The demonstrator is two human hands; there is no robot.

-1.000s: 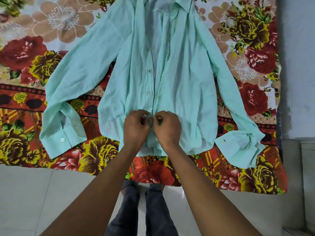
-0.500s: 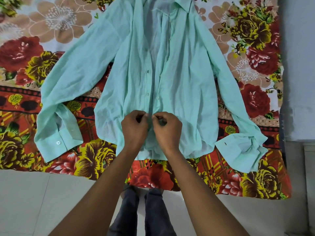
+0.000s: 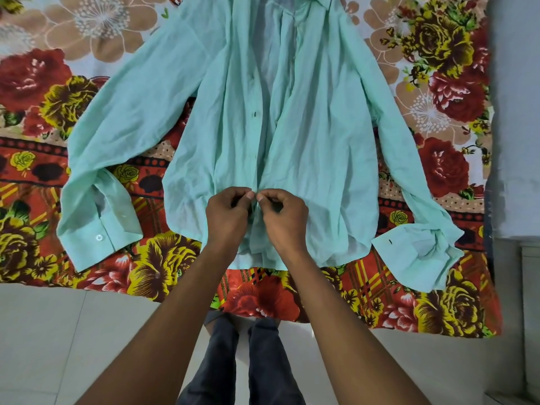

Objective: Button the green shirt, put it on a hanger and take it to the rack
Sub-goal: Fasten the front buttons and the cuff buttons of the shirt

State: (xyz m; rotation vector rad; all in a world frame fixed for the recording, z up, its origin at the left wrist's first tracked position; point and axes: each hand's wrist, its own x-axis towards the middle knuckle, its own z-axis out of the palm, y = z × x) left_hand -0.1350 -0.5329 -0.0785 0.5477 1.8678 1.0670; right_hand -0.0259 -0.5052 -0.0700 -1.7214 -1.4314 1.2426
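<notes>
The left hand (image 3: 226, 214) and the right hand (image 3: 285, 217) meet knuckle to knuckle over the lower front of the pale mint-green cotton long-sleeved shirt (image 3: 306, 135). Each has its fingers curled, thumb and forefinger pinching the shirt's front edge, the left on the left panel, the right on the right panel, thumb tips almost touching at the placket. The button or hole between them is too small to make out.

Above the hands the two front panels part, showing the inside of the back; a dark buttonhole (image 3: 256, 114) shows on the left edge. The shirt lies front-up, collar away from the person, sleeves spread to both sides. The left sleeve's cuff (image 3: 96, 241) bears a small white button (image 3: 99, 237); the right cuff (image 3: 415, 252) is crumpled.

The shirt rests on a flowered red, yellow and cream bedsheet (image 3: 43, 83) spread on a bed. Below its near edge are pale floor tiles (image 3: 58, 346) and the person's dark grey trouser legs (image 3: 242, 361).
</notes>
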